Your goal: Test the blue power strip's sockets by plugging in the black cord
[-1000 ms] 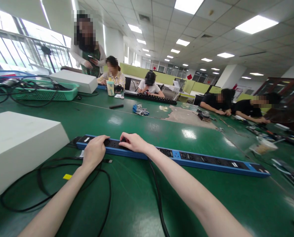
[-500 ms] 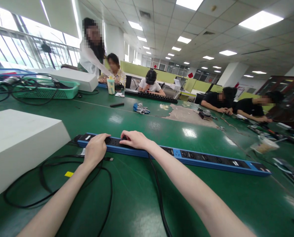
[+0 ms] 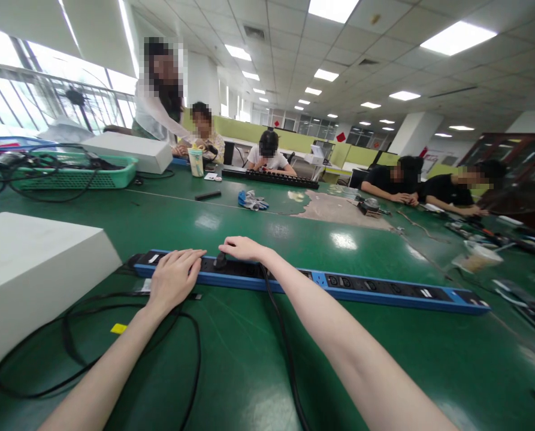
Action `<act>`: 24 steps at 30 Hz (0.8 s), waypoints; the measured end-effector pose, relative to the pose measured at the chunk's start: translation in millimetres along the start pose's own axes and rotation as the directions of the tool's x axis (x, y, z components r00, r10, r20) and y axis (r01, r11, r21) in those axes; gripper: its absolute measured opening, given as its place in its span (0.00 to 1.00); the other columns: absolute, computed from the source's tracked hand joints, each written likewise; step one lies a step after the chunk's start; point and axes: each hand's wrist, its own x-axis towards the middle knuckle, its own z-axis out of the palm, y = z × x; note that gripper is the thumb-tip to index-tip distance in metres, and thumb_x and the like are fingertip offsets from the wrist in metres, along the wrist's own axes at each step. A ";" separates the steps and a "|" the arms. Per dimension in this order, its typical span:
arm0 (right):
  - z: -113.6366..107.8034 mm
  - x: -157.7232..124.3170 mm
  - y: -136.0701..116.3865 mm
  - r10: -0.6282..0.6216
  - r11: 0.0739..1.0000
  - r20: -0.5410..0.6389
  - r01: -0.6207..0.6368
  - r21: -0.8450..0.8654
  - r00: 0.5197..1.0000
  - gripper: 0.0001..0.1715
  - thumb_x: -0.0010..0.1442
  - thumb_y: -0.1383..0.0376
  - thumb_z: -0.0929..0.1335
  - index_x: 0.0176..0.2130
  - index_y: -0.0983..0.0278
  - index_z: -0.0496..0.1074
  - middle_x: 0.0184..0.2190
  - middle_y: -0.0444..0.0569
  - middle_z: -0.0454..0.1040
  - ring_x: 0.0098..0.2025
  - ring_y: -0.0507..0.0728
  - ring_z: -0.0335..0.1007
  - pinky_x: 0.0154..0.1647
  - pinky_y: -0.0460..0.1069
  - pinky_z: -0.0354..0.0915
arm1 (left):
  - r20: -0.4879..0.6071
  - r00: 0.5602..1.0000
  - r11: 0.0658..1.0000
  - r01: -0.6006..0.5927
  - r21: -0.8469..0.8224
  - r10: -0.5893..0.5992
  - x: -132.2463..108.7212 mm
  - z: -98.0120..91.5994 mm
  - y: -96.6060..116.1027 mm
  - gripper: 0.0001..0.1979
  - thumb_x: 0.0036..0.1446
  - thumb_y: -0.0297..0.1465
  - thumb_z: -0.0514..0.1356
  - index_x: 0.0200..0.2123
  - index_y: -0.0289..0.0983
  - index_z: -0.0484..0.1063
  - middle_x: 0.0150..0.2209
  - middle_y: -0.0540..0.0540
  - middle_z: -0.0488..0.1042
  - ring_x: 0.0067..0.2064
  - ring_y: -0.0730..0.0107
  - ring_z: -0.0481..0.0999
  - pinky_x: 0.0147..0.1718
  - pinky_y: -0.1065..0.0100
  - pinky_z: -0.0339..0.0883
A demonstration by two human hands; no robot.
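A long blue power strip [image 3: 384, 291] with black sockets lies across the green table [image 3: 249, 359]. My left hand [image 3: 174, 278] lies flat on the strip's left part, fingers stretched out. My right hand [image 3: 242, 248] is just to its right, fingers pinched on a black plug [image 3: 220, 261] standing in a socket. The plug's black cable [image 3: 285, 353] runs back toward me under my right forearm.
A white box [image 3: 29, 269] stands at the left, with looped black cable [image 3: 69, 353] before it. Farther back are a green basket [image 3: 76, 173], another white box [image 3: 123, 151], a cup [image 3: 196, 161] and gloves [image 3: 251, 200]. Several people sit or stand along the far edge.
My right hand has lifted from flat on the strip to a pinch on the plug. My left hand has flattened its fingers over the strip. The standing person moved right.
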 end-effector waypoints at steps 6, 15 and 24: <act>-0.5 8.1 8.9 -0.102 0.986 0.061 0.092 0.141 0.993 0.22 0.67 0.47 0.67 0.35 0.62 0.76 0.34 0.41 0.76 0.38 0.52 0.68 0.39 0.44 0.59 | 0.024 1.000 0.999 -0.011 0.037 0.010 1.2 -0.3 -0.2 0.18 0.69 0.37 0.51 0.53 0.48 0.78 0.53 0.46 0.79 0.58 0.54 0.73 0.60 0.53 0.60; 1.7 12.7 10.8 -0.018 0.958 0.079 -0.005 0.286 0.997 0.28 0.63 0.44 0.68 0.30 0.66 0.73 0.26 0.42 0.70 0.31 0.51 0.62 0.32 0.45 0.56 | 0.036 0.999 0.998 -0.038 0.051 0.036 2.8 -2.8 0.7 0.18 0.69 0.36 0.49 0.51 0.46 0.78 0.53 0.46 0.79 0.57 0.55 0.73 0.59 0.54 0.60; 2.6 0.8 12.6 -0.159 0.938 -0.015 0.156 0.309 0.987 0.30 0.62 0.40 0.67 0.33 0.65 0.73 0.31 0.42 0.70 0.36 0.52 0.62 0.37 0.46 0.56 | 0.035 0.998 0.996 -0.046 0.073 0.044 2.3 -4.6 4.1 0.18 0.70 0.36 0.49 0.51 0.46 0.78 0.53 0.45 0.80 0.57 0.56 0.74 0.57 0.55 0.60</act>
